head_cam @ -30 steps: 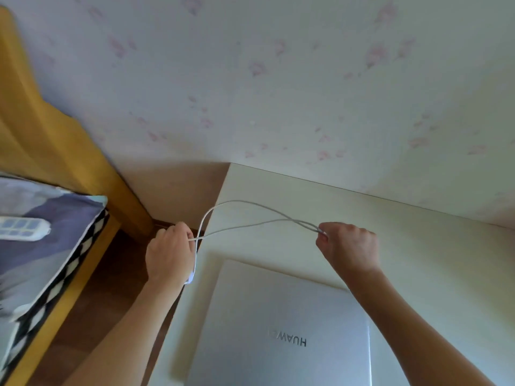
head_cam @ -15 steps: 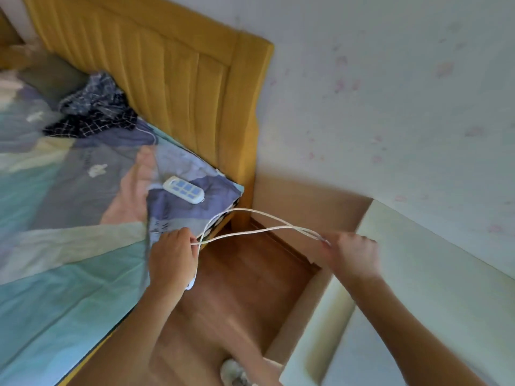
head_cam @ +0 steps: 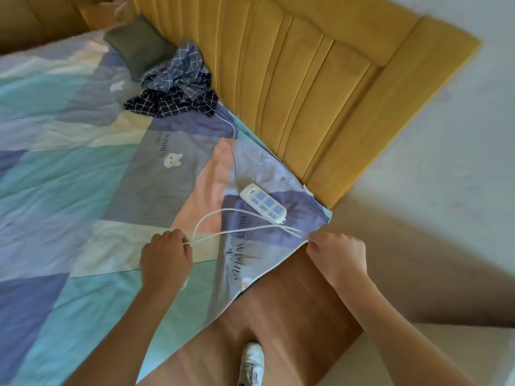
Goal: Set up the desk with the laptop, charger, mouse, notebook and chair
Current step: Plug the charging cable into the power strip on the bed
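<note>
A thin white charger cable [head_cam: 239, 232] stretches in a loop between my two hands above the bed's corner. My left hand [head_cam: 165, 259] is closed around one end, with a white piece of the charger showing just below the fist. My right hand [head_cam: 338, 254] pinches the doubled cable at the other end. A white power strip [head_cam: 263, 203] with blue sockets lies on the bedspread just beyond the cable. The desk's pale corner [head_cam: 446, 355] shows at the lower right. The laptop, mouse, notebook and chair are out of view.
A bed with a patchwork bedspread [head_cam: 83, 190] fills the left. A mustard headboard [head_cam: 306, 93] stands behind it. Crumpled checked cloth [head_cam: 175, 87] and a green pillow [head_cam: 139, 45] lie near the headboard. Wooden floor [head_cam: 278, 316] and a white shoe [head_cam: 252, 363] are below.
My view has swung left from the desk and closed laptop to the bed. Both hands kept hold of the cable and now hover over the bed's corner near the power strip.
</note>
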